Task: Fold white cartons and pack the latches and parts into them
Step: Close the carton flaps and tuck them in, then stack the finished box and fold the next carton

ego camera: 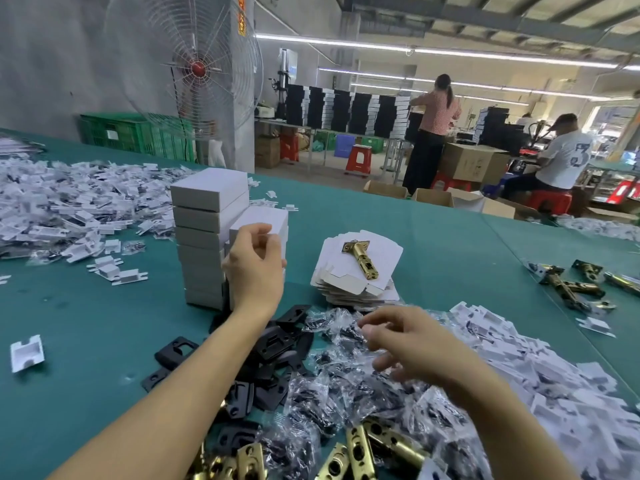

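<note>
A: Bkgd, left?
B: Grey wall [52, 57]. Big caged fan [197, 69] w/ red hub in front of it, green crate [131, 133] beside its base.
A: Light?
B: Tube lights [415, 50] under beamed ceiling [485, 15].
A: Furniture?
B: Green worktop [433, 244] up front. Far table [287, 123] w/ black box stacks [346, 112], red stools [358, 161], cardboard boxes [474, 164] at right. One person standing [434, 116], one seated [562, 157].

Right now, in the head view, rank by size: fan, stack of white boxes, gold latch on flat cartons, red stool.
fan
stack of white boxes
gold latch and red stool: alike, stool farther
</note>
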Demonstrator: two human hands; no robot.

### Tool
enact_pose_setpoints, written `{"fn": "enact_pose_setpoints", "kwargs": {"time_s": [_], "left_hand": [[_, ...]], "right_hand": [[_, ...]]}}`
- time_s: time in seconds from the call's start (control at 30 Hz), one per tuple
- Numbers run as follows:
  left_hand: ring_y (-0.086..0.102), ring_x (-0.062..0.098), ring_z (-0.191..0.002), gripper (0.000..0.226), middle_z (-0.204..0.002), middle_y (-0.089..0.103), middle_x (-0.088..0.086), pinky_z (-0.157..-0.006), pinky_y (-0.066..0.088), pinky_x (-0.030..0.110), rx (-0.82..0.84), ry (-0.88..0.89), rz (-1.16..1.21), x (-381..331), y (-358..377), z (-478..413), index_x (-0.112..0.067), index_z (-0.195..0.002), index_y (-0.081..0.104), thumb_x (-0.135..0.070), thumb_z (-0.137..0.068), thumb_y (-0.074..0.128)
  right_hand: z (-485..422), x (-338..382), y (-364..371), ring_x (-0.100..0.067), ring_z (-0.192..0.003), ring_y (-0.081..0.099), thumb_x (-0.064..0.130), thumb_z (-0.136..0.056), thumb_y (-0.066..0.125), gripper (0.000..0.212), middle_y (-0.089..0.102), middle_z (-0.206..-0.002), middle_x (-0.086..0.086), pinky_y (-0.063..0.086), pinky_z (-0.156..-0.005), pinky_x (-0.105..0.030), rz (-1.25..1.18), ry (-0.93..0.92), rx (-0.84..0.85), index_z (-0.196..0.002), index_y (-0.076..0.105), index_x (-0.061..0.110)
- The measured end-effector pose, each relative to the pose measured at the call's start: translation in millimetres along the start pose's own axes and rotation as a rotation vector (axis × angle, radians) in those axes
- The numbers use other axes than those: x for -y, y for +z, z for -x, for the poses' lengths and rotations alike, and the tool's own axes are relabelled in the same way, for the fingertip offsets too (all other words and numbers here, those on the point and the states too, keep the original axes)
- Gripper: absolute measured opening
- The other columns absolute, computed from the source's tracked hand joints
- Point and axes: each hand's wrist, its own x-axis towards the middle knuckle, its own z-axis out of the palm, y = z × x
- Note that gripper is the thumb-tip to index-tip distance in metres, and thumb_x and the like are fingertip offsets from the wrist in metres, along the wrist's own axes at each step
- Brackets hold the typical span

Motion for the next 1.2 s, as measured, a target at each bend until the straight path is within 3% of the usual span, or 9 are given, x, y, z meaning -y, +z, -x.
{"fn": "enact_pose_setpoints", "kwargs": {"time_s": [0.1,0.2,0.37,0.57,0.73,0.87,1.0,1.1,1.2], "left_hand": [[0.063,0.015,-0.079,0.010,-0.093,0.062,0.001,-0.078,0.055,0.038,0.040,0.160,-0.110,2.7,-0.6,11.6,-0.015,-0.103,0.064,-0.010,-0.096,0.059],[0.056,0.009,-0.080,0.006,-0.090,0.062,-0.005,-0.069,0.049,0.026,0.294,0.416,-0.315,6.6,-1.4,29.4,-0.019,-0.097,0.066,-0.016,-0.093,0.063],[0.047,0.018,-0.119,0.029,-0.125,0.058,-0.005,-0.092,0.048,0.038,0.767,0.389,-0.660,6.1,20.8,20.6,-0.029,-0.122,0.061,-0.036,-0.094,0.061],[0.047,0.022,-0.127,0.048,-0.137,0.054,-0.001,-0.098,0.047,0.040,0.939,0.587,-0.874,4.5,55.3,9.6,-0.023,-0.132,0.055,-0.045,-0.091,0.065],[0.054,0.023,-0.119,0.027,-0.127,0.061,-0.003,-0.074,0.040,0.033,0.925,0.611,-0.863,14.9,66.2,5.3,-0.028,-0.123,0.060,-0.041,-0.100,0.053],[0.060,0.031,-0.108,0.024,-0.119,0.067,0.004,-0.073,0.040,0.035,0.903,0.552,-0.844,16.0,66.8,2.7,-0.031,-0.119,0.063,-0.041,-0.102,0.049],[0.050,0.037,-0.070,0.013,-0.069,0.041,0.006,-0.055,0.031,0.036,0.756,0.646,-0.946,11.0,68.6,10.0,-0.015,-0.099,0.040,-0.002,-0.098,0.043],[0.036,0.030,-0.057,0.036,-0.062,0.027,0.001,-0.050,0.025,0.037,0.668,0.676,-0.911,9.7,69.9,12.8,-0.011,-0.106,0.037,0.017,-0.084,0.040],[0.026,0.022,-0.051,0.042,-0.061,0.027,0.003,-0.046,0.018,0.033,0.584,0.605,-0.889,9.2,71.6,13.0,-0.005,-0.119,0.039,0.018,-0.084,0.040]], "right_hand": [[-56.1,4.6,-8.0,-0.024,-0.071,0.068,0.011,-0.096,0.052,0.020,0.069,-0.098,-0.006,0.059,-0.066,-0.034,0.318,0.008,-0.141,-0.105,0.070,0.014],[-112.2,4.1,-13.1,-0.033,-0.100,0.060,0.014,-0.094,0.047,0.032,0.063,-0.120,-0.013,0.052,-0.083,-0.038,0.481,0.009,-0.426,-0.120,0.065,0.018],[-162.6,-10.4,-7.3,-0.040,-0.118,0.051,0.028,-0.096,0.049,0.040,0.062,-0.126,-0.016,0.047,-0.092,-0.042,0.696,0.014,-0.407,-0.134,0.052,0.017],[-165.8,-22.0,-8.7,-0.035,-0.119,0.054,0.019,-0.094,0.055,0.037,0.066,-0.125,-0.012,0.047,-0.094,-0.039,0.385,-0.059,-0.557,-0.131,0.061,0.017],[-158.1,-27.8,-25.1,-0.035,-0.112,0.058,0.019,-0.096,0.058,0.033,0.069,-0.104,-0.008,0.048,-0.098,-0.046,-0.033,0.005,-0.669,-0.128,0.066,0.018],[-155.7,-35.6,-32.3,-0.031,-0.104,0.064,0.015,-0.096,0.057,0.034,0.070,-0.109,-0.013,0.052,-0.095,-0.045,-0.284,0.056,-0.803,-0.130,0.064,0.014],[-156.8,-35.6,-38.6,-0.020,-0.070,0.070,0.014,-0.101,0.055,0.035,0.058,-0.124,-0.013,0.060,-0.082,-0.037,-0.616,0.134,-0.936,-0.135,0.058,0.019],[-154.5,-35.9,-38.6,-0.022,-0.069,0.072,0.012,-0.101,0.054,0.035,0.048,-0.118,-0.007,0.060,-0.081,-0.035,-0.579,0.116,-0.932,-0.132,0.060,0.026],[-156.7,-34.7,-35.7,-0.032,-0.102,0.067,0.015,-0.101,0.051,0.034,0.062,-0.108,-0.010,0.054,-0.094,-0.045,-0.339,0.037,-0.876,-0.130,0.062,0.028]]}}
